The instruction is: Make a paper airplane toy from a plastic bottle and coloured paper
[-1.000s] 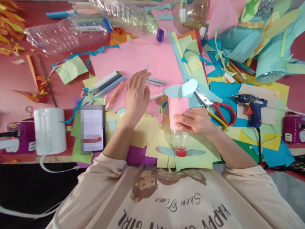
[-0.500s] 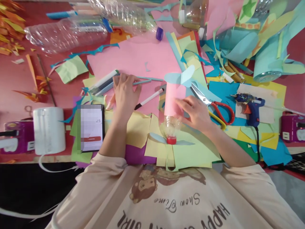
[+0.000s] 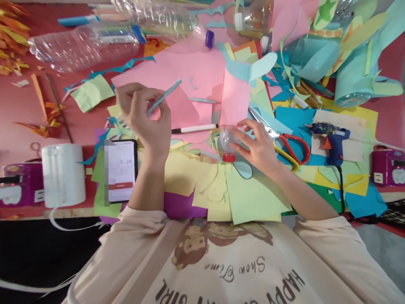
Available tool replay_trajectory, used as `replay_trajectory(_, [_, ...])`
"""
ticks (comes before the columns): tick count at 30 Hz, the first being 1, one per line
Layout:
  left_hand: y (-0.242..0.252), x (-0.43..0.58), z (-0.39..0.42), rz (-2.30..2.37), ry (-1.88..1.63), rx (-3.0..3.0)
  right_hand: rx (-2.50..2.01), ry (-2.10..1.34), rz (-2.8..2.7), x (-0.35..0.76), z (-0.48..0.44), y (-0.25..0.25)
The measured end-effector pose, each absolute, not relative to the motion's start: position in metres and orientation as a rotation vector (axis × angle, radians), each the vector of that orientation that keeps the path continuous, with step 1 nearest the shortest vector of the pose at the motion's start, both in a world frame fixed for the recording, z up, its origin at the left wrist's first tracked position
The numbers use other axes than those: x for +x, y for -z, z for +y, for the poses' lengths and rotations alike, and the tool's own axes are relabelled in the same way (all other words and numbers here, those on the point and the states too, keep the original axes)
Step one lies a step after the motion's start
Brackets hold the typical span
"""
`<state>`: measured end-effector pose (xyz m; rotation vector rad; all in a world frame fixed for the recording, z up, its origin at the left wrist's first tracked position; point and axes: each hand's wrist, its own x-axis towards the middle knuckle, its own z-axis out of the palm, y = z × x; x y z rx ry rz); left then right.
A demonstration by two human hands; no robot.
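Observation:
My left hand [image 3: 145, 116] is raised over the paper, pinching a thin light-blue paper strip [image 3: 171, 91] that slants up to the right. My right hand [image 3: 256, 145] has its fingers and thumb on the clear neck part of a plastic bottle [image 3: 226, 137] with a red cap [image 3: 229, 158] toward me. Pink paper [image 3: 234, 95] wraps the bottle's body, and light-blue paper wing shapes [image 3: 262, 67] stand at its far end. A second blue strip [image 3: 202, 100] lies on the pink sheet. Beside the bottle is a white marker with a black cap [image 3: 194, 128].
Scissors with red and yellow handles [image 3: 295, 150] lie right of my right hand. A blue glue gun [image 3: 338, 145] rests beyond them. A phone [image 3: 122, 171] and a white box [image 3: 63, 175] are on the left. Clear plastic bottles [image 3: 85, 46] line the back.
My left hand has lifted a blue strip from the sheet. The bottle has shifted away from me, and my right hand has moved to its neck.

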<state>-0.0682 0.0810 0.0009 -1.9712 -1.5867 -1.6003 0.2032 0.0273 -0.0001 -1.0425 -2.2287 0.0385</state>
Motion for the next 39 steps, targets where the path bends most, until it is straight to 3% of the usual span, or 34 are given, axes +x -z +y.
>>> replay_trajectory(6, [-0.012,-0.031,0.052,-1.132,1.432,-2.116,-0.959,-0.102,-2.183,0.203,0.025,-0.003])
replay_trajectory(11, [-0.007,0.003,0.023,-1.092,1.143,-2.555,-0.964,-0.240,-2.157,0.201,0.020,-0.006])
replay_trajectory(16, [-0.008,0.013,0.014,-0.913,1.301,-2.906,-1.024,-0.302,-2.068,0.201,0.021,-0.011])
replay_trajectory(22, [-0.014,0.002,0.026,-1.339,1.585,-2.581,-0.951,-0.464,-2.008,0.201,0.022,-0.018])
replay_trajectory(27, [-0.020,-0.011,0.035,-1.490,1.489,-3.105,-0.841,-0.506,-2.108,0.204,0.021,-0.019])
replay_trajectory(30, [-0.013,-0.015,0.043,-1.851,1.752,-2.830,-1.013,-0.516,-1.964,0.203,0.021,-0.009])
replay_trajectory(33, [-0.005,-0.015,0.052,-2.032,2.223,-2.402,-1.231,-0.480,-1.882,0.200,0.023,0.007])
replay_trajectory(36, [-0.006,-0.012,0.055,-2.182,2.797,-2.081,-1.304,-0.628,-1.902,0.198,0.025,0.014])
replay_trajectory(39, [-0.014,-0.006,0.052,-2.330,3.149,-1.816,-1.280,-0.748,-1.939,0.200,0.026,0.006])
